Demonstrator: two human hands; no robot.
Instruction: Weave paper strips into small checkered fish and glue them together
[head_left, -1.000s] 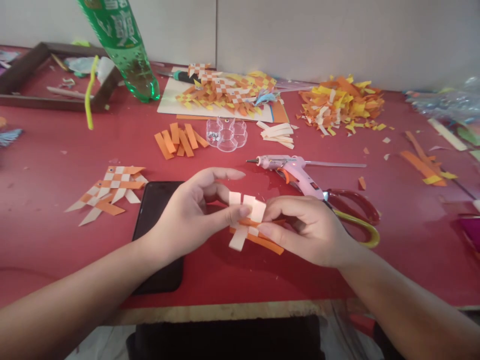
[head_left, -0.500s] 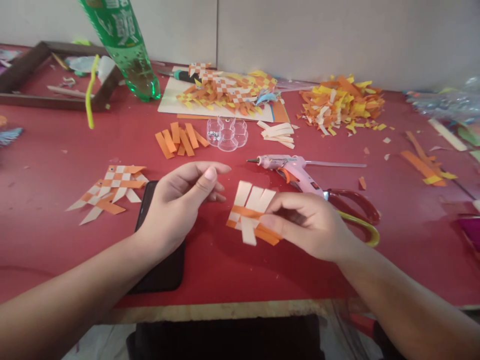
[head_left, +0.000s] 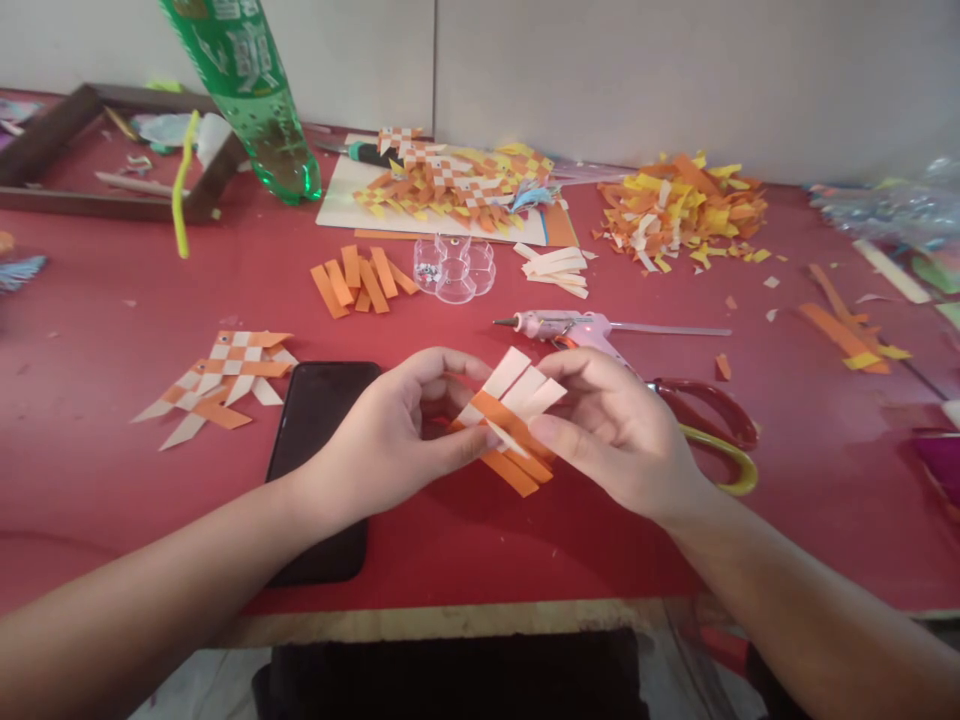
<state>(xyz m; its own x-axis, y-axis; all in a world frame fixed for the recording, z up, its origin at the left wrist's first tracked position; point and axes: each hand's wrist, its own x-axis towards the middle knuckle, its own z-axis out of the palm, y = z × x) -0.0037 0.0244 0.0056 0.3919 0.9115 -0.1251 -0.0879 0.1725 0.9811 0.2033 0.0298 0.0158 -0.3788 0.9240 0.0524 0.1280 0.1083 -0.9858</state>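
Between my hands, above the red table, is a small piece of woven paper strips [head_left: 504,412], orange and cream, its loose ends fanning out at the top and lower right. My left hand [head_left: 416,425] pinches its left side, thumb in front and fingers behind. On the right side, my right hand [head_left: 611,425] grips it between thumb and fingers. Two finished-looking woven paper fish [head_left: 225,380] lie to the left. A black phone [head_left: 315,450] rests partly under my left wrist.
Beyond my hands lie a pink glue gun [head_left: 562,325], scissors [head_left: 720,450], orange strips [head_left: 364,280], cream strips [head_left: 556,268] and a clear divided tray [head_left: 469,275]. Farther back are a green bottle [head_left: 259,110], a dark frame [head_left: 82,205] and a heap of paper scraps [head_left: 682,210].
My left hand has come rightward and taken hold of the woven piece. The piece has turned clockwise, and my right hand has shifted slightly left and up.
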